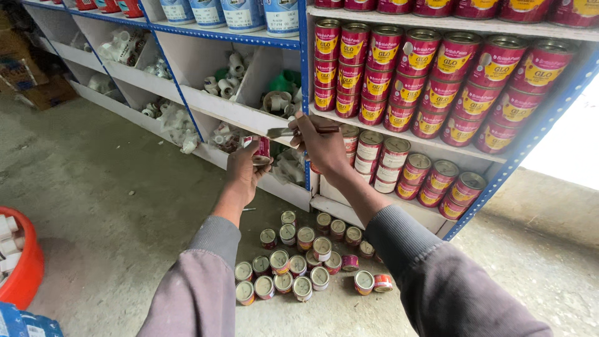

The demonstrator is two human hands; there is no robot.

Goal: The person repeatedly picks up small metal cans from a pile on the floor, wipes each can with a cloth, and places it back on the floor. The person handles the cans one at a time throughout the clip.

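Left hand clamps a small red tin; right hand pinches a brush. A slip could drop the tin onto the tins on the floor.

A single head-worn camera is looking down and forward from the person's own eye level, facing a blue-framed metal shelf rack at close range. It is taking in both outstretched arms from behind, the grey concrete floor below, and the shelves slanting across the upper frame. No second view is sharing the scene.
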